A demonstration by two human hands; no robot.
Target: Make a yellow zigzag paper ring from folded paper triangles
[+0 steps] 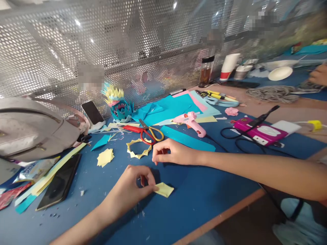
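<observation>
My left hand (135, 185) pinches a small folded yellow paper (165, 190) between thumb and fingers, low over the blue table (204, 197). My right hand (170, 151) is curled with its fingertips close together, and nothing shows in them. Just left of those fingertips lies a pointed ring of folded yellow paper (139, 148). Red-handled scissors (146, 132) rest right behind the ring, one handle loop yellowish. Farther left is a small stack of yellow paper squares (105, 157). A pink glue gun (190, 123) lies on its side beyond my right hand.
Behind stand a blue and yellow folded-paper piece (119, 103) and a perforated metal screen (143, 41). Blue paper sheets (173, 105) lie at the back. A backpack (38, 126) and phone (61, 182) are left; a purple power strip (260, 131) with cables is right. Another person's hand (319, 75) shows far right.
</observation>
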